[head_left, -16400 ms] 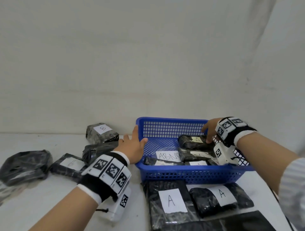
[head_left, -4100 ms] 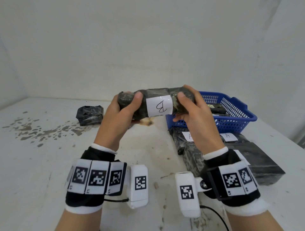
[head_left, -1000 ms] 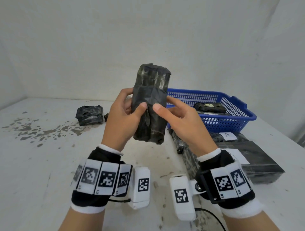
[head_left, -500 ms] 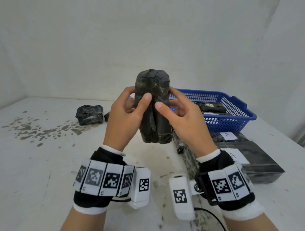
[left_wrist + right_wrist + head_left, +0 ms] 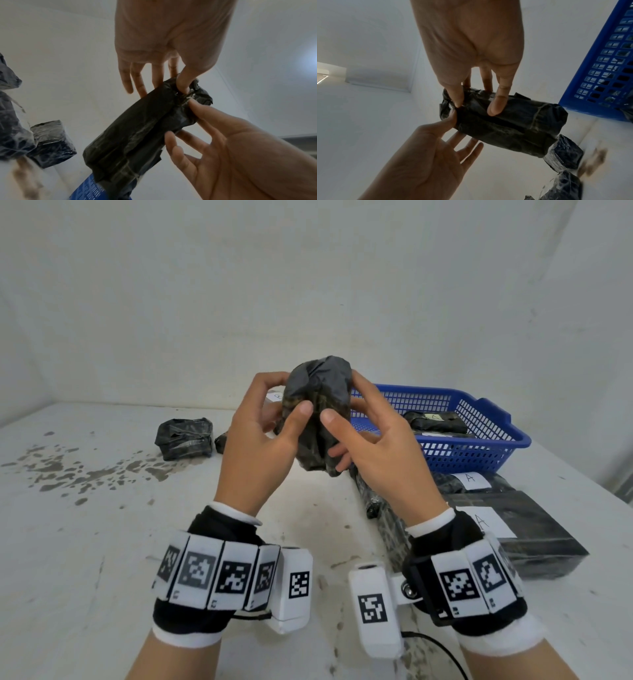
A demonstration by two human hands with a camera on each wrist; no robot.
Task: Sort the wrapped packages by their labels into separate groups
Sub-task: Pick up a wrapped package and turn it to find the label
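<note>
I hold one black wrapped package upright above the table, its crumpled top end tilted toward me and its label hidden. My left hand grips its left side, thumb in front and fingers behind. My right hand grips the right side the same way. In the left wrist view my left thumb pinches the package near its folded end. In the right wrist view the thumb and forefinger of my right hand press on the package.
A blue basket with packages inside stands at the back right. Packages labelled A lie in front of it. Another black package lies at the back left, beside dark stains on the white table.
The package has tipped its top end toward me and dropped a little. Both thumbs have slid up its front face, closer together.
</note>
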